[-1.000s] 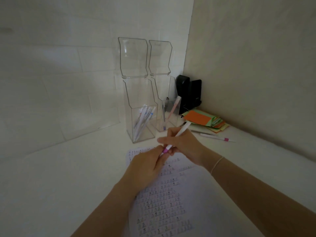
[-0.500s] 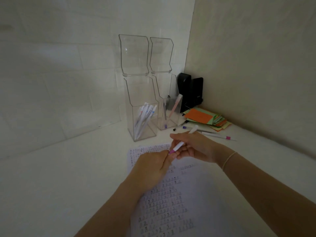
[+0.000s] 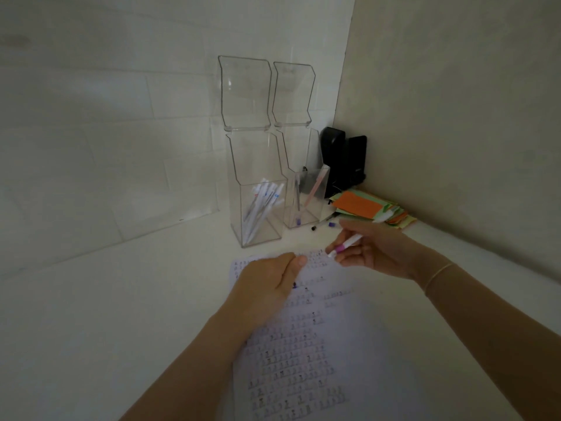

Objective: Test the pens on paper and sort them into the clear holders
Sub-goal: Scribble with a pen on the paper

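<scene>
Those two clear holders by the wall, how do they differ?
The left holder stands nearer the camera and holds a thick bunch of mostly white pens. The right holder sits further back, beside a black object, and holds only a few pens, one of them pinkish. Both are clear plastic, upright, with their hinged lids flipped up.

Back corner is boxed in: two clear holders [image 3: 258,189] [image 3: 306,177] side by side with lids [image 3: 244,92] flipped up against the wall, black stapler-like block [image 3: 343,161] just right of them, coloured paper stack [image 3: 368,206] in front of that. Loose pens and caps [image 3: 331,224] lie between holders and right hand [image 3: 373,252]. Holder mouths open from above; bare counter [image 3: 121,299] to the left.
</scene>
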A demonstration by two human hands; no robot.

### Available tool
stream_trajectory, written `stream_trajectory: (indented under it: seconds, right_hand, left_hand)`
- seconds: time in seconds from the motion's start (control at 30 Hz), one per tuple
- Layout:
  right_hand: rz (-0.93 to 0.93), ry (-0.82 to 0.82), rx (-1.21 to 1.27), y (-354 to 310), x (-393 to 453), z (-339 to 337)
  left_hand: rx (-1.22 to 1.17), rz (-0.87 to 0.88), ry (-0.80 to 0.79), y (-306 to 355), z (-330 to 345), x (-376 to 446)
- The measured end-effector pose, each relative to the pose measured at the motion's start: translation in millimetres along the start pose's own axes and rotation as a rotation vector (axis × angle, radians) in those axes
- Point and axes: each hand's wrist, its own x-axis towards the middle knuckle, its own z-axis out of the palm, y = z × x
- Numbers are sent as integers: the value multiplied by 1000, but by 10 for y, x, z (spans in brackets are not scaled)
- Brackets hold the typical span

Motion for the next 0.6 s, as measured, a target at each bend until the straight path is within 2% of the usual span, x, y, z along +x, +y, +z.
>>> stream_trajectory:
  seconds: [0.23, 0.33, 0.43, 0.5, 0.6]
  right_hand:
    - [-177, 320, -257, 322, -66, 72]
    - [-210, 496, -152, 527, -47, 195]
    - [-280, 543, -123, 694, -57, 281]
    - [-307, 548, -221, 758, -79, 314]
    - [-312, 643, -392, 808, -69, 301]
  left_hand:
    - [147, 146, -103, -85, 178, 27]
    - [263, 144, -163, -151, 237, 10]
    - [296, 109, -212, -179, 257, 3]
    - [332, 103, -224, -182, 264, 12]
    - [339, 103, -220, -180, 266, 22]
